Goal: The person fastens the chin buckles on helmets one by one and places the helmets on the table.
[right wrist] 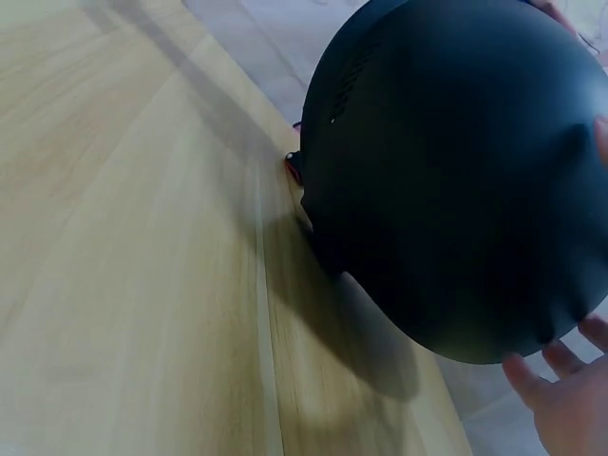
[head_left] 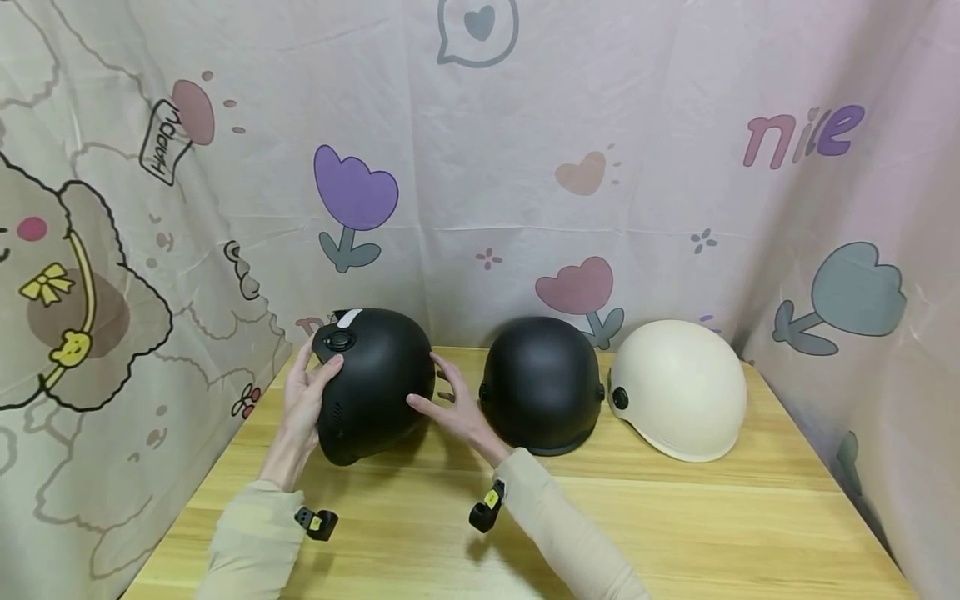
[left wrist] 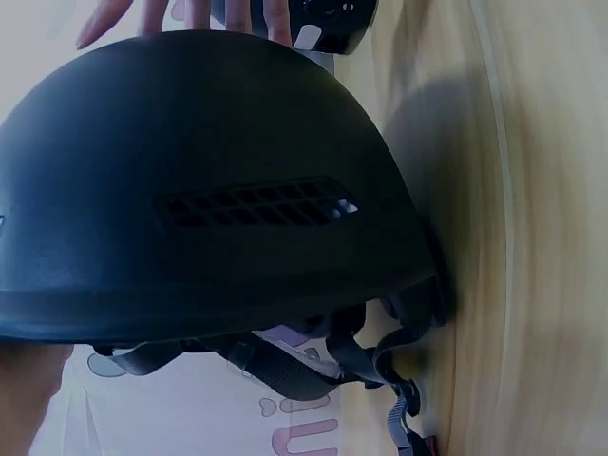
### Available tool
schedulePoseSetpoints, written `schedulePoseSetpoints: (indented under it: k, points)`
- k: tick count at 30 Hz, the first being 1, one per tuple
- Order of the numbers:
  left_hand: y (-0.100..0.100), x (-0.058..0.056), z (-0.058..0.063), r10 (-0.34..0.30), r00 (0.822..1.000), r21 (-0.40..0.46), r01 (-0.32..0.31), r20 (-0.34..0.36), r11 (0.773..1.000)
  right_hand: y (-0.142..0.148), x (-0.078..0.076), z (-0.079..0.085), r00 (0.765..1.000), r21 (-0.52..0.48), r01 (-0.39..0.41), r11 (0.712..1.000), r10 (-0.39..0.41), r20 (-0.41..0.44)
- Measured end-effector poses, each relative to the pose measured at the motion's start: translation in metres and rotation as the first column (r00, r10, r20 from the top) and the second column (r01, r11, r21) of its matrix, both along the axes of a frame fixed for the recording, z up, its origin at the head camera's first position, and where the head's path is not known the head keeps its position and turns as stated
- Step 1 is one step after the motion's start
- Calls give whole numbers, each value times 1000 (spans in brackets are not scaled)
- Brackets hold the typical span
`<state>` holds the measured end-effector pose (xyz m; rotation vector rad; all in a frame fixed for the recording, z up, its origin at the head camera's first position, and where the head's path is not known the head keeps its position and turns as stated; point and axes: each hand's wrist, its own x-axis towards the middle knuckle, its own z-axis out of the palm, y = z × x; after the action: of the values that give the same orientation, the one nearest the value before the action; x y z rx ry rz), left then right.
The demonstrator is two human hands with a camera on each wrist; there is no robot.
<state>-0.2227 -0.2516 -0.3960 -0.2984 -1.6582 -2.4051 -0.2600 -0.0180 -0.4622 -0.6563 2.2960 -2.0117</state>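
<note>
A black helmet [head_left: 378, 383] with a round black piece and a slotted vent is tipped on its side at the left, crown to the right. My left hand [head_left: 302, 400] grips its rim on the left, thumb on the outer shell. My right hand [head_left: 463, 410] rests spread fingers and thumb on the crown from the right; the fingers [left wrist: 198, 13] lie fairly straight on the shell in the left wrist view. Dark straps [left wrist: 285, 370] hang from the helmet's opening. In the right wrist view the shell [right wrist: 456, 180] fills much of the picture. Whether its lower edge touches the table cannot be told.
A second black helmet [head_left: 542, 387] stands upright just right of my right hand. Beside it is a cream helmet [head_left: 678, 387] with a black round side piece. All are on a light wooden table [head_left: 675, 525], with a printed curtain [head_left: 480, 167] hanging behind and along both sides.
</note>
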Motion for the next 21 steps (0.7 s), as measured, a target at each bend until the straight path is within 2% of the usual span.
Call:
schedulePoseSetpoints:
  k: [5,13,17,21]
  points:
    - [5,-1,3,7,1000,-80,-5,26,997,0,1,-1,1000,-21,0,1000,0,24]
    - [13,-1,5,33,998,-235,-19,57,972,1,1,-4,999,1,5,1000,-5,50]
    - [15,-2,3,-9,999,-284,21,46,959,3,2,-1,1000,-10,-2,1000,2,30]
    - [16,-4,0,-51,999,-295,54,15,954,4,-2,-1,999,-35,-34,999,35,6]
